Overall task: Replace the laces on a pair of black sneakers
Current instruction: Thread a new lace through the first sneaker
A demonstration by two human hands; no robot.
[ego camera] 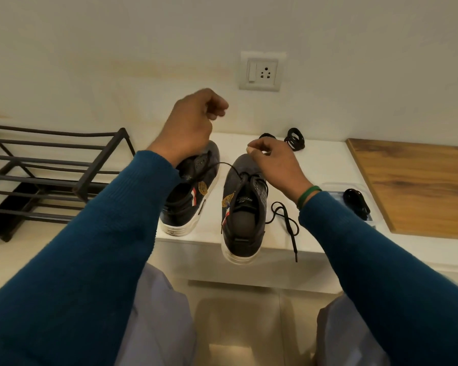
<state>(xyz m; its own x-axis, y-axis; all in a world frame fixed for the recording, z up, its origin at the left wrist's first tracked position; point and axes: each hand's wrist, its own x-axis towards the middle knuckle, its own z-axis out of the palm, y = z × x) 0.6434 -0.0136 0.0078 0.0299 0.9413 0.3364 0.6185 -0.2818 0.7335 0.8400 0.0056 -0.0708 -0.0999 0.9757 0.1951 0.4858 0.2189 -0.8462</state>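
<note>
Item: black lace (224, 165), pinched in our left hand (189, 125) fingers, running down to the right sneaker (242, 207) beneath our right hand (274, 165) fingers, closed at its eyelets.

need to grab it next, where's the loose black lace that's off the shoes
In the head view, the loose black lace lies on the white shelf, just right of the right-hand sneaker, its tip hanging over the front edge.

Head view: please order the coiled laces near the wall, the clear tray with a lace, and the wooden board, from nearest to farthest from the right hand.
From the right hand:
1. Coiled laces, just beyond it by the wall.
2. Clear tray, right of the wrist.
3. Wooden board, far right.
</note>
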